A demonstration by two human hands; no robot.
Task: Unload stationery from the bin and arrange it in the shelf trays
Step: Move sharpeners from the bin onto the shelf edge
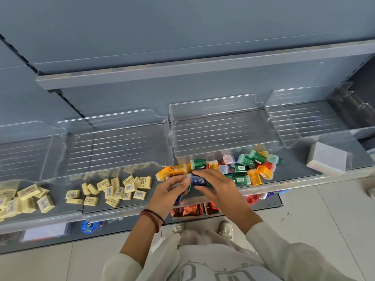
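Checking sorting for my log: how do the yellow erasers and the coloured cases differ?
The erasers are opaque pale-yellow blocks, scattered mostly flat; the cases are translucent green, orange and blue, heaped together. Both carry barcode labels and lie loose on the same shelf.

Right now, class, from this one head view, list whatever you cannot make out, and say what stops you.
1. Head view: the print on the yellow erasers is too small to read.
2. Head view: anything under the blue container is hidden by the left hand and right hand gripping it.
3. Head view: the lower-shelf goods are mostly hidden by the shelf edge above.
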